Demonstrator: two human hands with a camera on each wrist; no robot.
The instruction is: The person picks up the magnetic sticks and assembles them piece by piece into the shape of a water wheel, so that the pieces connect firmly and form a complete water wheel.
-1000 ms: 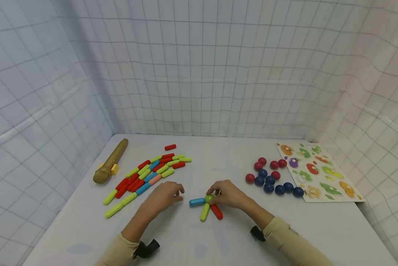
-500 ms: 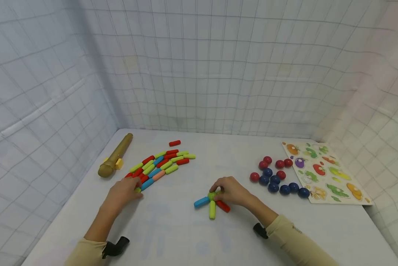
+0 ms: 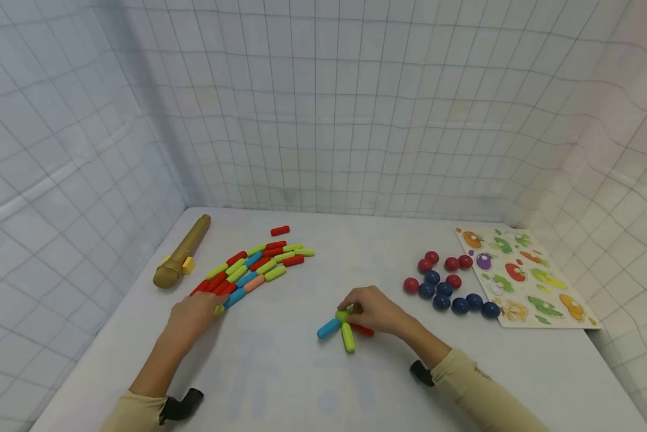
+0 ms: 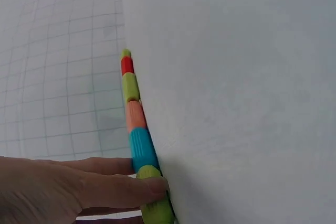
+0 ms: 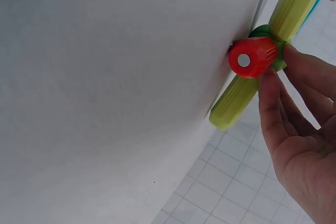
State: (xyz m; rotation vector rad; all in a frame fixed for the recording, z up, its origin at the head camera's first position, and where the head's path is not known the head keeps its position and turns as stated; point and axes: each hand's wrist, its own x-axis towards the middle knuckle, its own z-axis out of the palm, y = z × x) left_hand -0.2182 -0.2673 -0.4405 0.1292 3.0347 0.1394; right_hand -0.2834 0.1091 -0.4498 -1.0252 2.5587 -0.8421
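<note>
My left hand (image 3: pixel 190 317) is at the near end of a fan of coloured magnetic rods (image 3: pixel 254 282). Thumb and fingers pinch a yellow-green rod (image 4: pixel 156 203), which lines up behind a blue rod (image 4: pixel 142 149). My right hand (image 3: pixel 376 310) pinches a green ball (image 3: pixel 342 315) from above. Rods spread out from this ball along the table: a blue rod (image 3: pixel 329 329), a yellow-green rod (image 3: pixel 347 338) and a red rod (image 5: pixel 252 57). A further yellow-green rod shows in the right wrist view, hidden behind the hand in the head view.
A single red rod (image 3: pixel 280 230) lies behind the fan. At the left is a gold-brown microphone-shaped object (image 3: pixel 183 253) with yellow blocks beside it. Several red balls (image 3: pixel 411 285) and dark blue balls (image 3: pixel 441 302) lie right, beside a vegetable picture board (image 3: pixel 523 279). Gridded cloth walls surround the table.
My left hand has moved left from beside the ball to the rod fan and grips a yellow-green rod there. The rods on the ball have turned a little under my right hand.
</note>
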